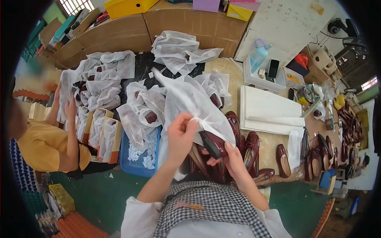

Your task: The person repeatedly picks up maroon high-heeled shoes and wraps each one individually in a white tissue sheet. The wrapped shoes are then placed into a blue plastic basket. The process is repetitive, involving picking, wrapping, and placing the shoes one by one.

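Note:
In front of my body, my right hand [230, 158] grips a glossy burgundy shoe [216, 139] with a black heel, its fingers around the shoe's side. Most of this shoe is hidden inside a thin white bag [186, 99], with the heel end sticking out. My left hand [181, 133] pinches the bag's edge between thumb and fingers, just left of the heel. Below and right of my hands stand more burgundy shoes [251, 148] with laces, partly covered by my right hand and arm.
White-wrapped shoes [107, 79] cover the table's left and back. A blue basket [126, 160] holds crumpled clear packets. At left a person in a yellow shirt [51, 148] handles wrapped shoes beside open shoe boxes [114, 152]. Flat white bags [270, 105] lie stacked at right, near a white tray [258, 81].

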`<state>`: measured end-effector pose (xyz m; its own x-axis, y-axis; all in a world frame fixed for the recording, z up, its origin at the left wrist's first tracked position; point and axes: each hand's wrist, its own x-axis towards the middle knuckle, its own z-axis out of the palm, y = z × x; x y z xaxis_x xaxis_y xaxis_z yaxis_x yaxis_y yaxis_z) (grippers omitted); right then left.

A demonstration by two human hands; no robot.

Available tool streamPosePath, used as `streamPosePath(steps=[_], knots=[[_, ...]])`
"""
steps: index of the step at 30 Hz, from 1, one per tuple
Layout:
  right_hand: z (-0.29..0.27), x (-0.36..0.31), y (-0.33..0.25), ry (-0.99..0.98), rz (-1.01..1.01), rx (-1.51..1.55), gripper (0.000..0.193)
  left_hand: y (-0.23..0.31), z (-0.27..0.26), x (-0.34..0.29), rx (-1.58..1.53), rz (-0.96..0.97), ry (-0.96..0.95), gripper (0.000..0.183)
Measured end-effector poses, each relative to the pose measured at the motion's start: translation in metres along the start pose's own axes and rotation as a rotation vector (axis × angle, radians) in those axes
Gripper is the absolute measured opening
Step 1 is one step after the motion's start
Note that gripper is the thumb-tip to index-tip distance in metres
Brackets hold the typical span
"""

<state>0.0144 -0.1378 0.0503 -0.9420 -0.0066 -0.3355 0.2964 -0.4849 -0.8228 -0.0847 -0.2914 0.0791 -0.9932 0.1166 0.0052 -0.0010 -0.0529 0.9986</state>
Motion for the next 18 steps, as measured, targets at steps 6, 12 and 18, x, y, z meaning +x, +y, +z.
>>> streamPosePath(steps=[6,12,18], knots=[[0.004,-0.021,-0.006,-0.258,0.199,0.749,0.039,0.029,0.012,0.052,0.688,0.725,0.042,0.012],[0.001,-0.008,-0.029,-0.063,-0.035,-0.102,0.030,0.041,0.025,0.055,0.562,0.708,-0.216,0.010],[0.000,-0.029,-0.053,-0.084,0.042,-0.372,0.033,0.051,0.020,0.079,0.536,0.765,-0.005,0.010]])
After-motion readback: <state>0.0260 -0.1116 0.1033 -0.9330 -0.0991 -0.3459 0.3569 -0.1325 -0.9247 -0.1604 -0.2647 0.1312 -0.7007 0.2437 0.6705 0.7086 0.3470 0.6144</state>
